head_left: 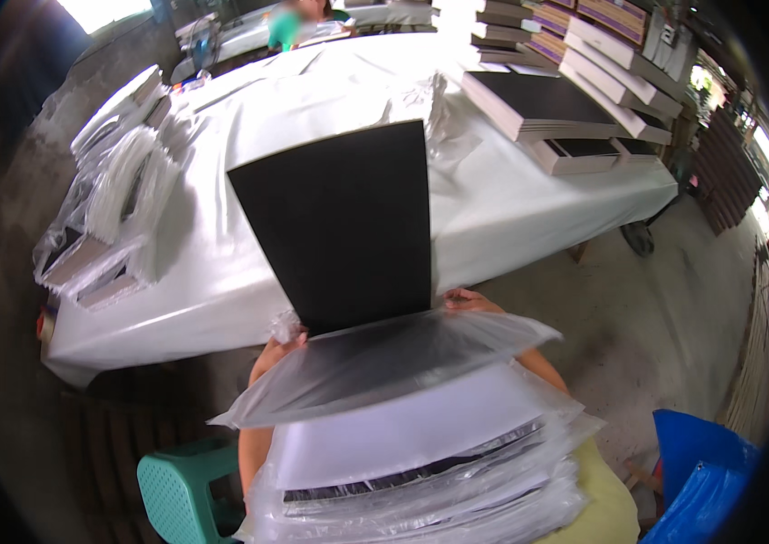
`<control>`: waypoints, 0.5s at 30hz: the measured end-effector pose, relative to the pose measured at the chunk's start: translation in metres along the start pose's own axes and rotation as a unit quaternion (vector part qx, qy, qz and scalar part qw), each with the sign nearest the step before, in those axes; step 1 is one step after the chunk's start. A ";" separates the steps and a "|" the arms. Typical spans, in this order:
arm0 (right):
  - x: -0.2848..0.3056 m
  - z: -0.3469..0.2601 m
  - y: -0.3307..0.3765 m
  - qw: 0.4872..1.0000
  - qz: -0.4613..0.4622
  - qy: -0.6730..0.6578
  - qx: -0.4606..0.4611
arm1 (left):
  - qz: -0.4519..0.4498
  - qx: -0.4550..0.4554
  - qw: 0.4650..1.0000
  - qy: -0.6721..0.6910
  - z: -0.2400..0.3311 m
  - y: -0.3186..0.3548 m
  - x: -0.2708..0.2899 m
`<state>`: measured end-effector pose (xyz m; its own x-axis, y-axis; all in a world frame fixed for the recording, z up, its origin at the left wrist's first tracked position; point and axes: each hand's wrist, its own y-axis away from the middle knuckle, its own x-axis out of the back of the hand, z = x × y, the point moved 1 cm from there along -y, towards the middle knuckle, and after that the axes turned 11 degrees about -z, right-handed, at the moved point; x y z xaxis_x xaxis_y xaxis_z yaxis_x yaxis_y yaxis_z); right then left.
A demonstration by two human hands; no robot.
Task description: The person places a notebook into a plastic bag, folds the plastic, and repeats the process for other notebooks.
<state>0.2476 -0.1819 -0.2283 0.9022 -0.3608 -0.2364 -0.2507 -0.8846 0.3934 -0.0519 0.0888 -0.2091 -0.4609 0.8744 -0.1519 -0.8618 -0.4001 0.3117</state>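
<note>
A flat black board [339, 227] stands tilted away from me over the near edge of the table, its lower end inside the mouth of a transparent plastic bag [384, 367]. At the bag's left corner my left hand [286, 343] is closed on the crumpled plastic beside the board's lower left edge. My right hand [472, 303] pinches the bag at the board's lower right edge, with its fingers partly hidden. Below, close to my body, lies a stack of plastic-wrapped boards [420, 480], some white and some dark.
A white sheet covers the long table [194, 317]. Bagged boards [121, 190] are piled on its left side; stacks of black-topped boards [538, 100] stand at the far right. A green stool [171, 494] is low left and a blue tarp [706, 476] low right. Another person [298, 25] is beyond the table.
</note>
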 end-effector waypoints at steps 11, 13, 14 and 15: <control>0.076 0.039 -0.005 0.804 0.427 0.190 0.367 | -0.003 -0.067 0.995 -0.077 0.048 0.024 0.024; 0.034 -0.055 0.019 0.801 0.451 0.189 0.344 | -0.078 -0.166 0.981 0.069 0.105 0.043 -0.005; 0.009 -0.099 0.037 0.813 0.400 0.194 0.375 | -0.080 -0.212 0.972 0.067 0.138 0.044 -0.037; -0.020 -0.137 0.044 0.826 0.335 0.192 0.411 | -0.064 -0.251 0.963 0.070 0.159 0.048 -0.058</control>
<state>0.2666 -0.1730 -0.0841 0.4688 -0.8704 0.1502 -0.7505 -0.4822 -0.4518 -0.0330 0.0627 -0.0363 -0.3369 0.8941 -0.2950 -0.8916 -0.4036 -0.2052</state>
